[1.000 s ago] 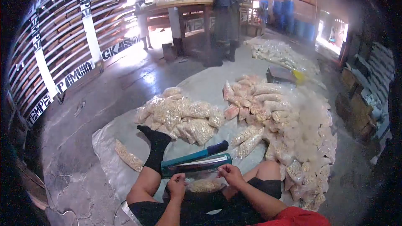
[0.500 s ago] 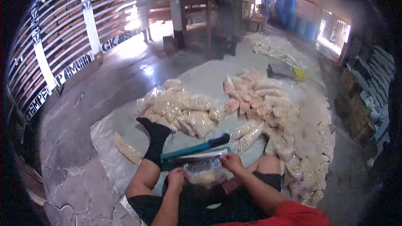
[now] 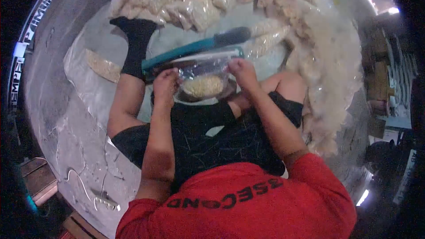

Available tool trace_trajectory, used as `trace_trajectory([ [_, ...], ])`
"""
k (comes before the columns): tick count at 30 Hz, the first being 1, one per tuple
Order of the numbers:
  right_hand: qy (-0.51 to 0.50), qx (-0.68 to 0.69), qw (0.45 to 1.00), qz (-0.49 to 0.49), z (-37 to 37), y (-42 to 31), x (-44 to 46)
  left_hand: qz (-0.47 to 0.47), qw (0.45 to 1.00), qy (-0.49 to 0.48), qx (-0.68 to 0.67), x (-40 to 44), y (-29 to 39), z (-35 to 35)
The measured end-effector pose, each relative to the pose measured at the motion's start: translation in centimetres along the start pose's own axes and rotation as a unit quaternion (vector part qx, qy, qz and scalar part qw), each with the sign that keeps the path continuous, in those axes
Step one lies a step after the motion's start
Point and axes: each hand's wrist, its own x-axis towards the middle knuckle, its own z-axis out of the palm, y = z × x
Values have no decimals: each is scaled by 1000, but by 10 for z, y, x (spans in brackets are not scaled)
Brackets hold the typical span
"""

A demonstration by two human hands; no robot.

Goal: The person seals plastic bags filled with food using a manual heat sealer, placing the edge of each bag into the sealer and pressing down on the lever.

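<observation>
A clear plastic bag (image 3: 202,85) with pale, bean-like contents at its bottom is stretched between my two hands. My left hand (image 3: 165,84) is closed on the bag's left upper corner. At the opposite corner, my right hand (image 3: 242,71) pinches the plastic. The bag's upper edge lies at a teal hand sealer (image 3: 177,55), whose long arm with a dark grip slants above it, raised at the right end. Between my legs, the sealer's base is mostly hidden by the bag and hands.
Filled bags (image 3: 190,4) are heaped on a pale sheet (image 3: 82,73) in front, with more bags (image 3: 327,71) along the right. One filled bag (image 3: 102,65) lies alone beside my sock-covered foot (image 3: 136,40). A power strip (image 3: 106,203) with a white cord sits on the floor at left.
The camera view has tipped downward, so the hands and bag appear higher in the picture. Both hands still grip the bag at the sealer.
</observation>
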Motion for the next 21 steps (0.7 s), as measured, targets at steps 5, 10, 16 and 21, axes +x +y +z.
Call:
trace_trajectory([
  [5, 52, -115, 992, 2, 5, 0, 7, 94, 994, -52, 3, -18, -12, -4],
  [10, 75, -90, 992, 43, 6, 14, 12, 21, 994, -10, -109, -23, -2, 16],
  [16, 58, -46, 997, 38, 19, -17, 7, 90, 995, 3, -32, 1, -14, 7],
  [21, 69, -192, 979, -10, 28, -27, 4, 26, 987, 33, -155, 4, -11, 10],
])
